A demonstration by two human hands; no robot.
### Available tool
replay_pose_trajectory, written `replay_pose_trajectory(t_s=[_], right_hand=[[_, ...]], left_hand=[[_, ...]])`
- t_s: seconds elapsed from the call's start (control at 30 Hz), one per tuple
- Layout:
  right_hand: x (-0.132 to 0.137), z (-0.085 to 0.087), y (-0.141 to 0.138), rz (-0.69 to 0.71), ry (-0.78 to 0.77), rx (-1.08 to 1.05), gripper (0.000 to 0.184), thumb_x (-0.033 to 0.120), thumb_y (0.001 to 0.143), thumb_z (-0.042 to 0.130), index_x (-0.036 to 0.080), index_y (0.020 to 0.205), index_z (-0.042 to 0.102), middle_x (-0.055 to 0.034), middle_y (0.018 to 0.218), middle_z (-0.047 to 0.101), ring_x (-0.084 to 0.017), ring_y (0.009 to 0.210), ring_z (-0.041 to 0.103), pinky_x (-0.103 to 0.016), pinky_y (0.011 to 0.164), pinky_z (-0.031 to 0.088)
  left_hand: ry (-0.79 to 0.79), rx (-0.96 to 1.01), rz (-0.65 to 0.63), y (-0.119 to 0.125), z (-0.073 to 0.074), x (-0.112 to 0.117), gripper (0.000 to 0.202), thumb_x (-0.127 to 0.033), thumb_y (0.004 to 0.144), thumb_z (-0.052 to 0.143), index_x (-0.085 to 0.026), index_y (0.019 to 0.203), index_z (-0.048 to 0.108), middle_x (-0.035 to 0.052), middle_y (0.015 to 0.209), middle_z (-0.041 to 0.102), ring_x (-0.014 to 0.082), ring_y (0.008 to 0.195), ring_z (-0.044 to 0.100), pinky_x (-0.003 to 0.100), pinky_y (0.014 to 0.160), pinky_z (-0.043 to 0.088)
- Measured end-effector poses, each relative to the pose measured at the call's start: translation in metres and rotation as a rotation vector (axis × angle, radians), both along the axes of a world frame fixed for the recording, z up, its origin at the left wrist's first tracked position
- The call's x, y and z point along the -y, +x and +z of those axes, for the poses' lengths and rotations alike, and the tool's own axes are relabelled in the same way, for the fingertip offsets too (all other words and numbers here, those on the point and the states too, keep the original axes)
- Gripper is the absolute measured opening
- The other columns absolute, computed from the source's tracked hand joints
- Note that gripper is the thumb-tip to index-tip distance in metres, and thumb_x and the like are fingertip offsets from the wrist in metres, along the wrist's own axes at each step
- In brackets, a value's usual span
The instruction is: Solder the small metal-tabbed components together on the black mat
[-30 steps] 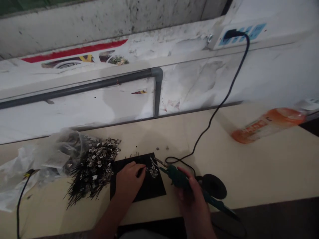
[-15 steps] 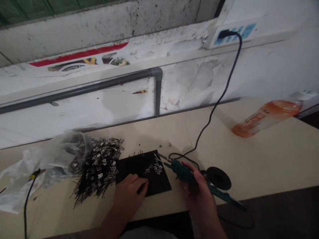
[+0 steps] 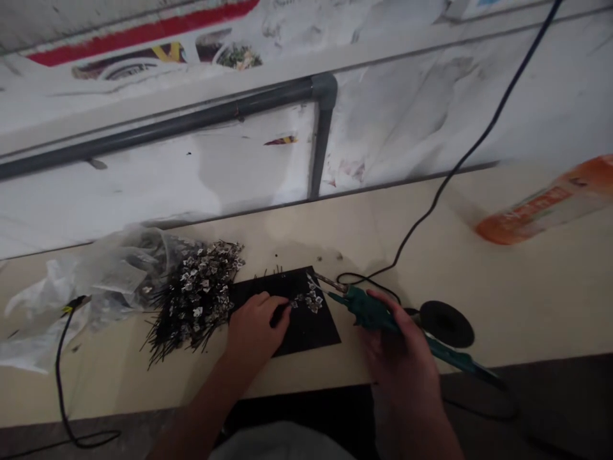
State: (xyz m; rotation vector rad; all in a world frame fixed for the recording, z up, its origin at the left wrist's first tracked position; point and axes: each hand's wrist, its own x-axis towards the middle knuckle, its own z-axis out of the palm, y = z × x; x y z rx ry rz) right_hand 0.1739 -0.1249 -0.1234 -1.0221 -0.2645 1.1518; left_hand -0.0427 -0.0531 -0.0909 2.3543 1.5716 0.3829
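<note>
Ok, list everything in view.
Table: one, beige, across view.
Mat: one, black, table front.
Parts: few, silvery, on mat.
Pile: one, black-silver, left of mat.
Bag: one, clear, left of pile.
Iron: one, green, in right hand.
Disc: one, black, right of iron.
Cord: one, black, table to wall.
Bottle: one, orange, far right.
Pipe: one, grey, on wall.
Left hand: on mat, by parts.
Right hand: grips iron.

Left hand (image 3: 256,329) palm down, fingers curled, right hand (image 3: 402,361) closed in a grip
</note>
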Motion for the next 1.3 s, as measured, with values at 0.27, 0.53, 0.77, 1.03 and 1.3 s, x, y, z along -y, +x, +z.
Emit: replay_pose_trajectory(t_s=[0.27,0.53,0.77,1.03,1.3], right_hand=[[0.004,-0.007,0.007,0.028,-0.027,-0.013,0.037,0.056,0.086,0.071,0.027,0.109,0.079,0.0022,0.054,0.046,-0.013,0.048,0.038,-0.028,0.048,0.031],[0.004,0.001,0.008,0.018,-0.054,0.033,0.034,0.054,0.084,0.073,0.026,0.104,0.079,0.0007,0.064,0.051,-0.013,0.05,0.037,-0.029,0.049,0.032],[0.004,-0.001,0.006,0.012,-0.015,0.04,0.034,0.053,0.085,0.074,0.027,0.106,0.081,0.001,0.058,0.049,-0.012,0.05,0.04,-0.028,0.051,0.034],[0.007,0.002,0.003,-0.012,-0.018,0.066,0.03,0.054,0.087,0.072,0.029,0.103,0.08,0.0003,0.059,0.049,-0.014,0.05,0.041,-0.03,0.05,0.034],[0.007,0.002,0.003,-0.029,-0.014,0.052,0.029,0.052,0.083,0.076,0.029,0.099,0.082,-0.001,0.06,0.051,-0.012,0.05,0.042,-0.027,0.048,0.032]], left_hand=[[0.031,0.057,-0.057,-0.003,0.005,0.0,0.011,-0.028,0.097,0.061,-0.022,0.097,0.071,0.0028,0.092,0.071,0.0164,0.083,0.069,0.026,0.071,0.053],[0.028,0.051,-0.035,0.0,-0.003,-0.004,0.012,-0.03,0.097,0.062,-0.023,0.105,0.066,0.0021,0.098,0.073,0.0173,0.084,0.069,0.027,0.072,0.049],[0.093,0.066,-0.098,-0.002,-0.008,-0.001,0.017,-0.033,0.099,0.059,-0.023,0.091,0.07,0.0024,0.086,0.068,0.0159,0.079,0.066,0.025,0.065,0.046],[0.085,0.069,-0.09,0.001,-0.012,0.0,0.015,-0.034,0.098,0.06,-0.022,0.096,0.068,0.004,0.09,0.068,0.0187,0.087,0.067,0.029,0.075,0.051],[0.195,0.056,-0.085,0.0,-0.014,0.0,0.03,-0.025,0.098,0.052,-0.022,0.122,0.07,0.0072,0.101,0.07,0.0242,0.093,0.065,0.039,0.085,0.05]])
